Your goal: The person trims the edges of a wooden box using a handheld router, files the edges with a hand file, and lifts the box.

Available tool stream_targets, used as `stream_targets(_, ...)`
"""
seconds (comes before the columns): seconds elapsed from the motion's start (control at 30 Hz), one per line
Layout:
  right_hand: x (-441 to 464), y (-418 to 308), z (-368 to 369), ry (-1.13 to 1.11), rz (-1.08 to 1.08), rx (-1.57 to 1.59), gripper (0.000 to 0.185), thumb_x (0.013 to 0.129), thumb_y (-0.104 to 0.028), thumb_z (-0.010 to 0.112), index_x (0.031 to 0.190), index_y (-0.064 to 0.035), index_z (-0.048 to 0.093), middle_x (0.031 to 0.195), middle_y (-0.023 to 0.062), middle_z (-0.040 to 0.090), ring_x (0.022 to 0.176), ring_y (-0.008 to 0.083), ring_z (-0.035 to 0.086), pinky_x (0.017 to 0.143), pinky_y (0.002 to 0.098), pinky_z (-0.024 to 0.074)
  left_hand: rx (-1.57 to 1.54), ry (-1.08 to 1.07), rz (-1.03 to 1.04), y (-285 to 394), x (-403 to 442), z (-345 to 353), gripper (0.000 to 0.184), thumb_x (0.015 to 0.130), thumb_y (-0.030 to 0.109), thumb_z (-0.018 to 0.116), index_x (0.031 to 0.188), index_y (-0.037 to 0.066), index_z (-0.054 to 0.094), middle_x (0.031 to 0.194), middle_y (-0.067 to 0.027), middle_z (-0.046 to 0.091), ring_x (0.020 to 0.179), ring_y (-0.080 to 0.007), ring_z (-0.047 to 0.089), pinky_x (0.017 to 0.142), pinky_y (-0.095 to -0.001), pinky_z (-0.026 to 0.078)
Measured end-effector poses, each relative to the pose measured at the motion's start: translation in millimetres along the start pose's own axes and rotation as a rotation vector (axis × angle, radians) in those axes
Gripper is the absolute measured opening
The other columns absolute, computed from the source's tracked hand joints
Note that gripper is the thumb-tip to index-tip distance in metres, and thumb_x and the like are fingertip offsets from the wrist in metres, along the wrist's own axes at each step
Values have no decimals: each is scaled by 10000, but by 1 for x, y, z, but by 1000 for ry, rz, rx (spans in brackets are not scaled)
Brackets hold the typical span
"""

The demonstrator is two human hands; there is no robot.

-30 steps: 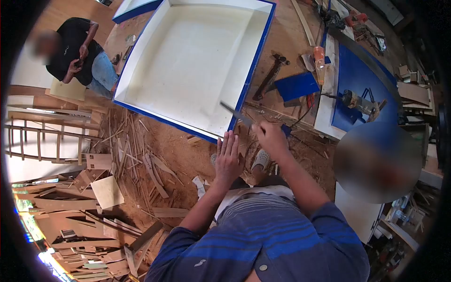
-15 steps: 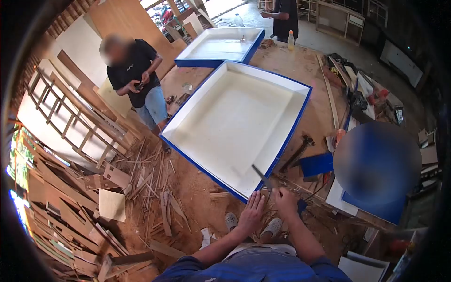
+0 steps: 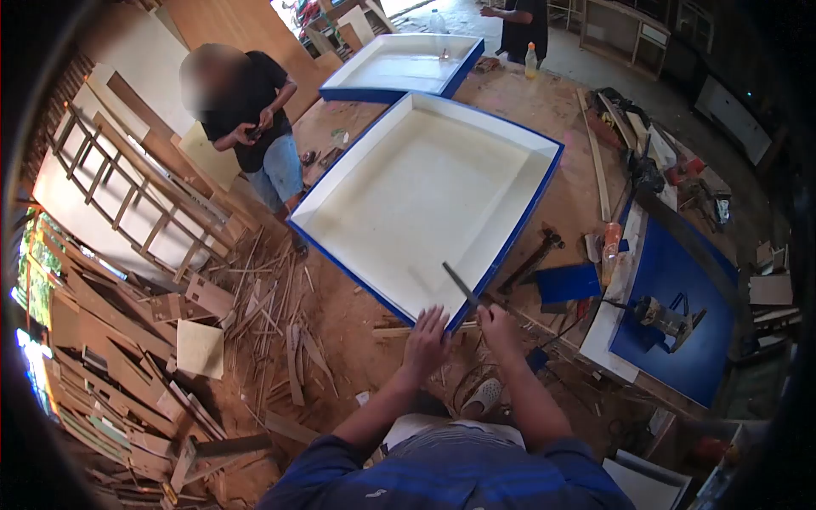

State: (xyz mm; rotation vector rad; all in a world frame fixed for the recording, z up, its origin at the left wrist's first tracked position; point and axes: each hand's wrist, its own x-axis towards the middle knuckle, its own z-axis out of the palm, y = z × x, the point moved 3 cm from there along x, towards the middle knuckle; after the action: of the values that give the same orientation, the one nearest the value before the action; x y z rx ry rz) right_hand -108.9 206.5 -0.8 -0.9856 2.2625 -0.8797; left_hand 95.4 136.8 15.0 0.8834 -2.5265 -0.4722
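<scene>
Working flat tool (image 3: pixel 460 281) at near corner of blue-rimmed tray (image 3: pixel 425 195), set on bench (image 3: pixel 527 102), jutting past its edge.
Gripping flat tool in right hand (image 3: pixel 500 330); resting left hand (image 3: pixel 427 344) by the corner, fingers extended. Apparently dressing the rim; calling next for steady strokes, clear of left fingers. Unable to see held end or tell tool-to-rim contact.

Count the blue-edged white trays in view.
2. The near tray has its closest corner at the left hand; the far tray sits beyond it on the table. No third shows, though others may be hidden.
</scene>
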Motion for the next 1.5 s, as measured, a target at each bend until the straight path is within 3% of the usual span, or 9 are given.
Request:
stream_targets(0.4,-19,-1,30,-91,81,15,494,1071,-537,627,1147,-67,759,1040,271,771,1015,497,732,849,573,572,-12,-89,42,-71,47,12,641,1073,254,657,1667,97,476,1742,-170,441,1571,-457,430,1304,-614,304)
stream_targets(0.5,-30,-24,4,-150,73,166,427,1055,-431,698,1232,-45,745,1028,248,774,959,418,762,828,498,583,-162,116,18,-61,88,-23,572,1046,241,739,1577,96,580,1586,-267,565,1463,-478,529,1222,-557,441)
stream_targets(0.77,-140,13,0,-436,246,479,437,1079,-329,708,1418,-56,673,983,106,733,871,198,684,811,367,558,-987,-82,-500,-73,35,-16,331,1022,132,808,1308,-13,725,1067,-54,781,980,-121,734,930,-305,590)
stream_targets(0.9,-182,21,11,-271,247,340,419,1079,-343,724,1394,-68,711,921,89,727,768,166,668,738,356,557,-553,-12,-298,-49,14,-43,355,1008,62,789,1340,-10,683,1162,-138,750,1105,-243,734,1001,-392,588)
stream_targets(0.93,-189,20,10,-234,251,289,413,1076,-343,728,1387,-72,721,912,85,734,750,170,671,726,364,558,-416,-61,-144,-48,6,-41,427,1026,110,747,1420,-26,653,1381,-235,693,1349,-369,654,1178,-503,493)
stream_targets(1.03,-199,24,15,-132,215,189,396,1063,-346,745,1362,-86,745,902,75,760,733,186,697,708,385,561,-72,-264,210,-34,-12,-38,533,1061,198,677,1517,-61,585,1580,-266,586,1553,-420,482,1326,-572,295)
stream_targets(1.07,-199,25,17,-100,192,163,391,1058,-347,752,1353,-90,752,901,72,770,734,193,707,705,392,562,-27,-416,201,-42,-23,-24,721,1085,359,590,1635,-82,440,1726,-279,418,1681,-391,269,1379,-603,63)
stream_targets(1.23,-139,4,35,-47,123,116,355,1051,-325,741,1313,-88,766,898,143,770,752,316,760,686,439,566,164,-448,147,-63,20,-13,948,1057,502,536,1728,-77,201,1829,-264,174,1723,-369,94,1365,-622,-62)
stream_targets(1.5,-173,8,26,73,56,97,266,1053,-362,721,1148,-118,771,835,165,756,776,373,763,677,479,567,156,-578,186,-58,4,-19,956,1072,567,435,1743,-58,165,1841,-251,141,1729,-343,69,1337,-639,-144)
